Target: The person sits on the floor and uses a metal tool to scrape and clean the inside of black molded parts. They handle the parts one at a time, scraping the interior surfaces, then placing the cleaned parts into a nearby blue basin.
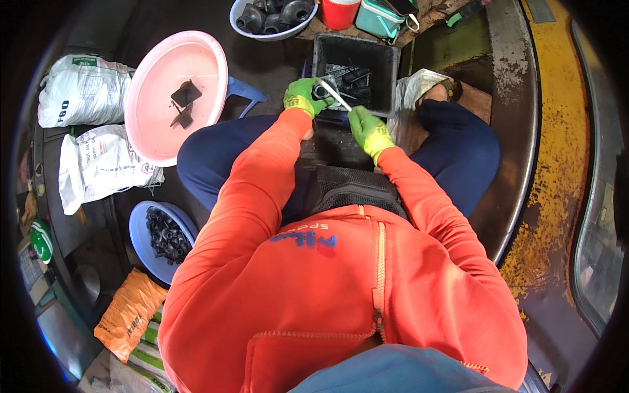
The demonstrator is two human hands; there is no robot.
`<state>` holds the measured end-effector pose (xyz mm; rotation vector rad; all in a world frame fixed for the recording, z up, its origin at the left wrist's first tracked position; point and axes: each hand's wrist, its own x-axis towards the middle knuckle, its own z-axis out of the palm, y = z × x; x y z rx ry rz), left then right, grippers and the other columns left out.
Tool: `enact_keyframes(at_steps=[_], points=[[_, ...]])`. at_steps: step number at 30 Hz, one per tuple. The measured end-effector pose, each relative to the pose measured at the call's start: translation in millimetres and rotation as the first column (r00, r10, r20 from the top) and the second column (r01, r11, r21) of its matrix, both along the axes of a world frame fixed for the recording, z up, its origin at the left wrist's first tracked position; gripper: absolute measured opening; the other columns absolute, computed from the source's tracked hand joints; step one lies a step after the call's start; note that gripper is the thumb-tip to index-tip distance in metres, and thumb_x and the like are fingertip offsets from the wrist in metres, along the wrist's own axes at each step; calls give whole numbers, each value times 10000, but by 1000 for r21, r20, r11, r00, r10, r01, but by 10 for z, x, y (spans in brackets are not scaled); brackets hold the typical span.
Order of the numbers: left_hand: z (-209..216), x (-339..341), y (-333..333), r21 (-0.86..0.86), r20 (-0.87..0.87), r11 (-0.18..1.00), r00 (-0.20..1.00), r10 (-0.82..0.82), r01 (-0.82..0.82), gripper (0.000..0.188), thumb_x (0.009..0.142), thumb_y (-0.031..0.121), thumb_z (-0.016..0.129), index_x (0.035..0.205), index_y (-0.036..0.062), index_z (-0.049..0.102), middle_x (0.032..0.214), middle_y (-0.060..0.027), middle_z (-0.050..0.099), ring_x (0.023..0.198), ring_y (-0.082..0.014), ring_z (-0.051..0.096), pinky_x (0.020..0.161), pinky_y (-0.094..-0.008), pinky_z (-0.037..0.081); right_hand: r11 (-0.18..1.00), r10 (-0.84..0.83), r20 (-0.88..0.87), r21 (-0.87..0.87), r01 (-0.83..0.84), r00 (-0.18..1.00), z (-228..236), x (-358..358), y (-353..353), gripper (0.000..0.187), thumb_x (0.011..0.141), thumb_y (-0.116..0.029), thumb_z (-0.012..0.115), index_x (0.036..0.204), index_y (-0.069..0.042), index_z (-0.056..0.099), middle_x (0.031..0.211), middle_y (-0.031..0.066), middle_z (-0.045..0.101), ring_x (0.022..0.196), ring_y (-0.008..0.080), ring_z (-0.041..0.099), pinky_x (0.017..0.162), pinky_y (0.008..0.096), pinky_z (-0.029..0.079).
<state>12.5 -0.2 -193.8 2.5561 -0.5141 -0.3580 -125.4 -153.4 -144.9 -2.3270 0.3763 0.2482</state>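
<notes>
My left hand (303, 97), in a green and yellow glove, is closed around a small black ring-shaped part (321, 90) at the near left edge of the black bin (321, 49). In my right hand (369, 131), gloved the same way, is a slim pale tool (336, 96). Its far end reaches up to the black part; whether it touches, and what kind of tip it has, I cannot make out. Behind my hands, several dark pieces (357, 82) lie inside the bin, partly on a scrap of clear plastic.
To the left a pink basin (141, 98) holds a few black parts. Blue basins of black parts stand at the top (288, 31) and lower left (141, 245). White sacks (85, 92) line the left side. A red container (339, 13) and teal box (379, 23) sit beyond the bin.
</notes>
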Motion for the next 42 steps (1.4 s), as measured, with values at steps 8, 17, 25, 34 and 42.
enact_keyframes(at_steps=[8, 17, 25, 34, 42], points=[[78, -26, -28, 28, -13, 999, 999, -38, 38, 394, 652, 431, 741, 963, 192, 704, 985, -96, 687, 928, -324, 647, 799, -423, 518, 995, -17, -119, -103, 5, 993, -46, -21, 6, 340, 965, -380, 409, 1034, -77, 548, 986, 247, 627, 942, 453, 578, 809, 513, 446], [220, 758, -34, -664, 43, 679, 891, 452, -312, 548, 662, 332, 835, 1055, -14, 674, 950, -144, 699, 840, -226, 648, 796, -349, 495, 956, -216, 369, 267, 119, 904, 1191, -270, -382, 232, 958, -212, 523, 1104, -46, 592, 824, 123, 625, 709, 185, 599, 646, 302, 463], [528, 2405, 157, -488, -71, 558, 668, 741, -671, 514, 723, 476, 742, 1012, 51, 713, 986, -162, 700, 938, -301, 658, 850, -397, 483, 521, -631, 21, 752, 404, 775, 1358, -438, -567, 266, 992, -303, 490, 1005, -59, 594, 613, -79, 427, 482, 12, 312, 435, 180, 220], [127, 3575, -19, -71, 8, 732, 734, 679, -677, 956, 685, 708, 617, 1350, 40, 456, 1279, -258, 538, 1205, -384, 512, 1008, -424, 389, 383, -515, -233, 799, 464, 825, 1489, -284, -654, 260, 988, -255, 494, 1004, -10, 576, 600, -52, 439, 489, 24, 347, 453, 175, 269], [-64, 3568, -196, -183, 362, 862, 783, 506, -472, 847, 769, 583, 611, 1381, 45, 381, 1357, -227, 459, 1188, -429, 485, 1013, -476, 384, 317, -522, -288, 808, 497, 803, 1529, -237, -668, 245, 993, -239, 484, 1030, -15, 576, 576, -73, 397, 482, 12, 311, 441, 184, 230]])
